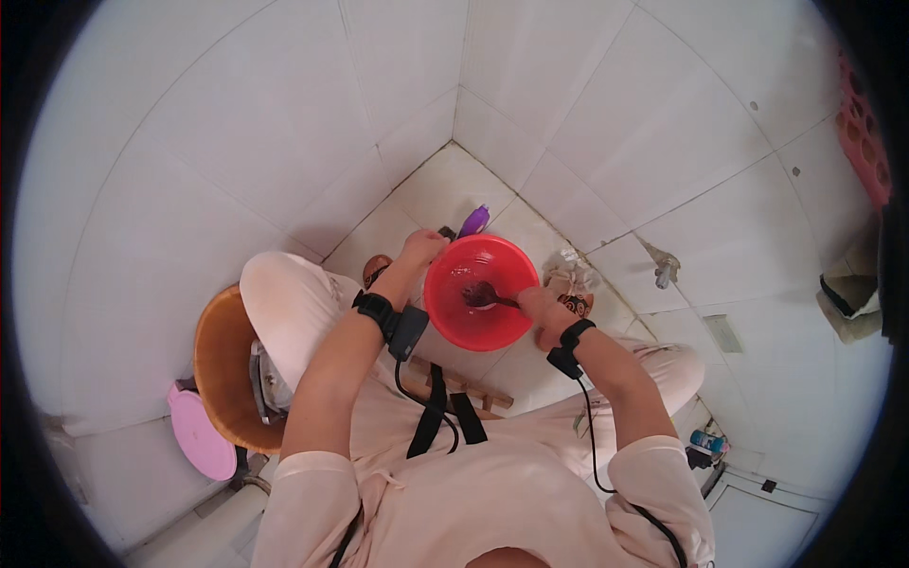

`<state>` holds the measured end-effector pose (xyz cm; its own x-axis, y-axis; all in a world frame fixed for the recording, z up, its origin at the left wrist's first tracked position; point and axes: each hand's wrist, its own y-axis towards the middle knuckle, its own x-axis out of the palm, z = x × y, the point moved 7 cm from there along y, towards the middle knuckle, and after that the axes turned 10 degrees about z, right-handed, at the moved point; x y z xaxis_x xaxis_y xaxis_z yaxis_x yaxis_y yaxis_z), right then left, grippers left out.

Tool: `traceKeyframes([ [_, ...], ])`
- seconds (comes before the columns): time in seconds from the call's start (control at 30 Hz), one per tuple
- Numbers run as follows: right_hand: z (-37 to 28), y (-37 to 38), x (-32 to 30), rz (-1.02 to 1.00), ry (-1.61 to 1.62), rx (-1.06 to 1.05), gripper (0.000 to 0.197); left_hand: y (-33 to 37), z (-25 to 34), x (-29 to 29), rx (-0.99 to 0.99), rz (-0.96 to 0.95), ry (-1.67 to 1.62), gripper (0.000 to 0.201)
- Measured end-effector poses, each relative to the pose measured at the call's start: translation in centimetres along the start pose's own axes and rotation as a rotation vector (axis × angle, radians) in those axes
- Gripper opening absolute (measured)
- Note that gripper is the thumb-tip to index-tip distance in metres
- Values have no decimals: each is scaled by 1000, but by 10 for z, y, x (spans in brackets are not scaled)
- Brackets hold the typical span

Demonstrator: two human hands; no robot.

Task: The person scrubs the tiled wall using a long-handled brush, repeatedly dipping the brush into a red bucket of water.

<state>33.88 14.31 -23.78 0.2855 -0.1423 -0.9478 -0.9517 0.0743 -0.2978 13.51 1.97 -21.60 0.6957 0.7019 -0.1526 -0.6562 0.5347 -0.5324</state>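
Bottle (pixel 474 221) behind the basin (pixel 473 333) — tub (pixel 216 364) left, tap (pixel 666 272) right.

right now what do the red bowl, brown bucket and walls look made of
Red bowl: likely plastic, smooth and glossy; its colour is even and light glints inside.
Brown bucket: smooth-looking wood or wood-coloured plastic; the warm brown suggests wood, but grain is unclear.
Walls: probably glazed tile; pale, faintly shiny panels with joint lines.
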Motion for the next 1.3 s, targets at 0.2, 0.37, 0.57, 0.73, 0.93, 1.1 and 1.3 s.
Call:
traceKeyframes([
  [0.2, -33, -11, -60, 107, 167, -89, 34, 35, -73, -30, 162, 467, 621, 46],
  [0.37, 31, -17, 5, 177, 291, 117, 46, 58, -107, 28, 20, 112, 609, 44],
  [0.57, -4, -12, -57, 76, 162, 105, 44, 56, -113, 20, 195, 221, 595, 26],
  [0.73, 8, -4, -58, 60, 158, 147, 36, 74, -83, 31, 349, 248, 637, 22],
  [0.93, 26, 27, -53, 80, 79, -71, 20, 109, -48, 44, 423, 159, 606, 20],
  [1.1, 59, 48, -27, 36, 13, 6, 25, 128, -35, 52, 411, 104, 631, 19],
  [1.3, 56, 54, -24, 50, 14, -8, 21, 125, -25, 45, 366, 93, 592, 21],
])
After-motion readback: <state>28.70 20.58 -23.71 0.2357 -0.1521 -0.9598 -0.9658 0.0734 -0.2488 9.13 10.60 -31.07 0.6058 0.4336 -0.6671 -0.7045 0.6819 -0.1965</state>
